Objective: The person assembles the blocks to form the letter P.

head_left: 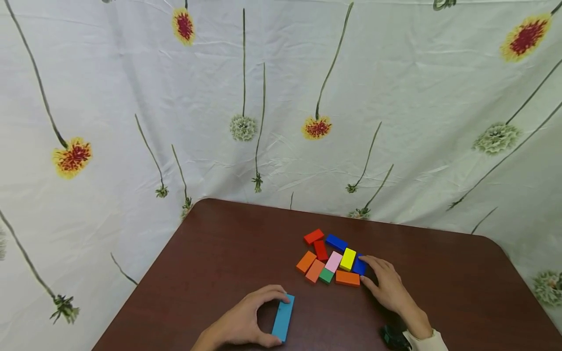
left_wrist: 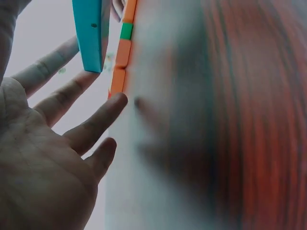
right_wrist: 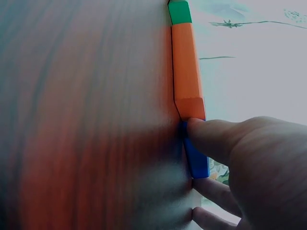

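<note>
hands well apart: the left hand point(head_left: 243, 318) pinches a light blue block point(head_left: 283, 318) lengthwise, thumb at the near end and a fingertip at the far end, while the right hand point(head_left: 388, 288) curls its thumb and fingertips round the two ends of a right-hand dark blue block point(head_left: 359, 264). the light blue block is over the near middle of a brown desk point(head_left: 246, 243), apart from the other blocks; the left wrist view shows a small dark spot on one of its faces and the other fingers spread out beside it.

the right-hand dark blue block lies just beside a yellow block point(head_left: 348, 259), and its near end comes close to an orange block point(head_left: 348, 278). left of the yellow one is a pink block point(head_left: 333, 262), slanted the same way, with a green block point(head_left: 326, 276) at its near end. further left, a salmon block point(head_left: 315, 271) and a second orange block point(head_left: 306, 262) lie side by side. behind these are two red blocks point(head_left: 321, 250) and a far dark blue block point(head_left: 336, 242). a flower-printed white cloth point(head_left: 298, 87) hangs behind the desk; a cream sleeve point(head_left: 426, 342) shows at the right wrist.
</note>
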`<state>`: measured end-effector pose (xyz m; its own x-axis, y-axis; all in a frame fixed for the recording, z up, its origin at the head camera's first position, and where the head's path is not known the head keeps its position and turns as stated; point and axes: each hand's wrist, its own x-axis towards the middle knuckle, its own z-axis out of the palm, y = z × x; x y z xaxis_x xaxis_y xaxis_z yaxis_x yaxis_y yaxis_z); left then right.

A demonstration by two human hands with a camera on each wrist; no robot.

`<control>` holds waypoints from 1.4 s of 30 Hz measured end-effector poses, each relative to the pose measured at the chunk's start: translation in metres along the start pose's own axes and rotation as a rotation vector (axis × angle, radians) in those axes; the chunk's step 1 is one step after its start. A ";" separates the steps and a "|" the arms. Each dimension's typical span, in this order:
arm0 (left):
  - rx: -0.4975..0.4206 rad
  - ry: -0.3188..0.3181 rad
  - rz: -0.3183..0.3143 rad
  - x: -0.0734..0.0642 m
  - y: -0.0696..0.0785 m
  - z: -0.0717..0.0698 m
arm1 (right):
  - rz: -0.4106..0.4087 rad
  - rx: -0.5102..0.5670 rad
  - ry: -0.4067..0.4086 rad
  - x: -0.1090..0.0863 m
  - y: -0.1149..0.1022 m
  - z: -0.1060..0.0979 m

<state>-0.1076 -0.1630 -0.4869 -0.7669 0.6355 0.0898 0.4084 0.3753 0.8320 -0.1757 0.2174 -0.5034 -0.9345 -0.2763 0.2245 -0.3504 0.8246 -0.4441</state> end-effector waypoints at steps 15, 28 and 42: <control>0.003 -0.017 -0.063 -0.012 -0.013 -0.003 | 0.019 -0.007 -0.025 0.001 0.000 -0.001; 0.001 -0.095 -0.046 -0.010 -0.016 -0.007 | 0.008 0.002 -0.025 0.002 -0.001 -0.001; 0.021 -0.197 -0.061 -0.001 -0.010 -0.023 | 0.025 0.004 -0.042 0.000 -0.002 -0.003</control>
<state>-0.1225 -0.1825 -0.4825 -0.6795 0.7301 -0.0715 0.3754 0.4298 0.8211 -0.1748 0.2176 -0.5001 -0.9446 -0.2766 0.1766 -0.3274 0.8294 -0.4526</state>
